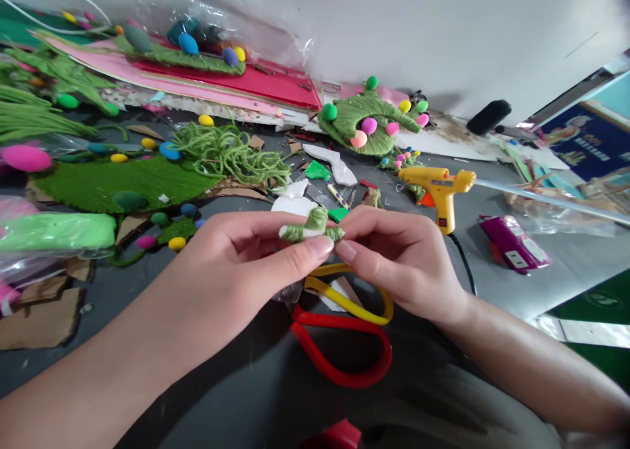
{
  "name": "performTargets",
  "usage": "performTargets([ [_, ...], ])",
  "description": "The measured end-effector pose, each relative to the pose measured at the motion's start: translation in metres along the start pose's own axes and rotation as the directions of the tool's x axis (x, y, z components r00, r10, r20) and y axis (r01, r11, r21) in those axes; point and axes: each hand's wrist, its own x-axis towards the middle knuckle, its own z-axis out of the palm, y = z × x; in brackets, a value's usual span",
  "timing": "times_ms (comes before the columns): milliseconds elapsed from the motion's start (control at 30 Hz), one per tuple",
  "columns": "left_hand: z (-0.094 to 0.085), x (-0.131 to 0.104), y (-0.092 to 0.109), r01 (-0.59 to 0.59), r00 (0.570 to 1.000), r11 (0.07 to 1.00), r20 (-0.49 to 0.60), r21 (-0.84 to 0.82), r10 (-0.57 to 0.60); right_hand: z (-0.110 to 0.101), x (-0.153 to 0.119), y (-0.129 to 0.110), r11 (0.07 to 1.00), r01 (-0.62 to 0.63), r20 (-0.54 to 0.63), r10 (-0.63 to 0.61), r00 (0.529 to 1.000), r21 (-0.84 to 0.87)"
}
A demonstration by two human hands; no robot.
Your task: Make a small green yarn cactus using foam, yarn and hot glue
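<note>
A small piece wrapped in green yarn (315,220), with a short upright stub and white showing at its left end and middle, is held between my two hands. My left hand (246,255) pinches it from the left, thumb along its front. From the right, my right hand (406,258) pinches its right tip with thumb and forefinger. Just below the hands lie scissors with one yellow handle loop (386,308) and one red handle loop (344,377). Scraps of white and green material lie behind the piece.
A yellow glue gun (443,190) stands beyond my right hand, its cord trailing down beside that hand. Further right lies a purple packet (516,242). Green yarn strands (231,157), felt shapes with coloured balls and cardboard pieces (42,318) crowd the left and back.
</note>
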Motion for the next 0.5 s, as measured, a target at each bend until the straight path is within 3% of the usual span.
performTargets([
  [167,0.002,0.003,-0.003,-0.008,0.998,0.999,-0.064,0.043,0.011,-0.002,-0.001,0.004,0.999,0.023,0.019,-0.023,1.000,0.033],
  [500,-0.010,0.003,-0.008,0.023,0.986,1.000,0.164,0.010,-0.024,-0.004,0.000,-0.003,0.999,-0.051,0.059,0.050,0.997,0.006],
])
